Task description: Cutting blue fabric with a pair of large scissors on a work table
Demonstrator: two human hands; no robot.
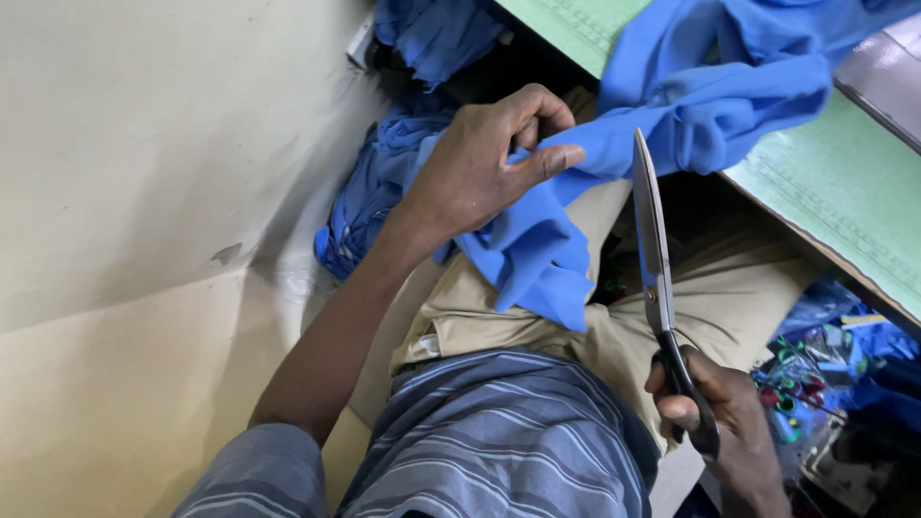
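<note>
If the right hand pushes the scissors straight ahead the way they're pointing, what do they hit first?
Most likely the blue fabric. The right hand holds the scissors with blades pointing up and away, their tip right at the stretch of cloth the left hand pinches. Depth is unclear, so they may already touch.

**A:** any packets or labels to be spotted here?

**B:** yep, two. A clear, crinkly plastic packet (815,369) can be made out down at 4 o'clock, with green and red bits seen through it. A small white tag (431,343) is tucked at the tan waistband (499,331), roughly 7 o'clock from centre. Print can't be made out.
</note>
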